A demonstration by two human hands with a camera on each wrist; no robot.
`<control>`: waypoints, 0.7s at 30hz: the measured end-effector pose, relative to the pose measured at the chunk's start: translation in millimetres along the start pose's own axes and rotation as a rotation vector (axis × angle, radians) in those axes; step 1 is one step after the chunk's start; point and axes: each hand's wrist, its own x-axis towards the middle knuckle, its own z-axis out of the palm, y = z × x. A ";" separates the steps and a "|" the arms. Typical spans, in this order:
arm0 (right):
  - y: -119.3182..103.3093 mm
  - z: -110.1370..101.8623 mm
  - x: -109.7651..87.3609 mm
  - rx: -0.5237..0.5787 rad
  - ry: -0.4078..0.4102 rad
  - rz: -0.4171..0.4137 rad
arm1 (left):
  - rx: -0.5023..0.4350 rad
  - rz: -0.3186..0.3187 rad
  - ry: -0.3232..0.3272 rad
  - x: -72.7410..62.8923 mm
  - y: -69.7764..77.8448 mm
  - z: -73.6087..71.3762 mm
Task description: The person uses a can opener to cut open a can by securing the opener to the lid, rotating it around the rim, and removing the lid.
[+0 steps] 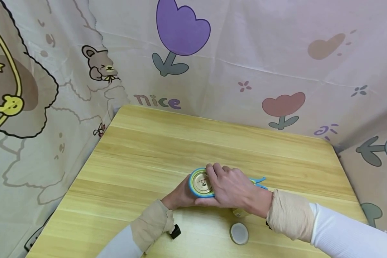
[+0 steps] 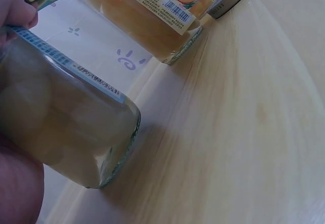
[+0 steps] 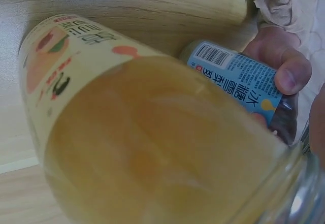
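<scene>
My left hand (image 1: 184, 193) grips a glass jar of pale fruit with a blue label (image 3: 233, 76), its thumb lying along the label. A gold lid (image 1: 200, 182) tops this jar, ringed by a blue and yellow-green jar opener (image 1: 193, 193). Across the opener and the lid's edge, my right hand (image 1: 233, 184) holds on with curled fingers; the opener's blue ends stick out past it. Behind the held jar stands a jar of peaches (image 2: 147, 16), its threaded glass neck (image 3: 299, 188) showing bare. In the head view my right hand hides most of it.
A loose lid (image 1: 239, 233) lies on the wooden table (image 1: 142, 143) near the front, pale inside up. Printed cloth (image 1: 225, 71) hangs behind the table and along both sides. A small black device (image 1: 175, 232) sits at my left wrist.
</scene>
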 end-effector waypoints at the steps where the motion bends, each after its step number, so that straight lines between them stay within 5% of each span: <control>1: -0.3 -0.1 0.2 -0.001 -0.002 0.001 | -0.003 -0.002 0.002 -0.4 0.6 0.2; 21: -2.5 -0.1 -1.6 -0.067 0.043 -0.024 | 0.119 0.088 0.052 -1.6 2.3 8.0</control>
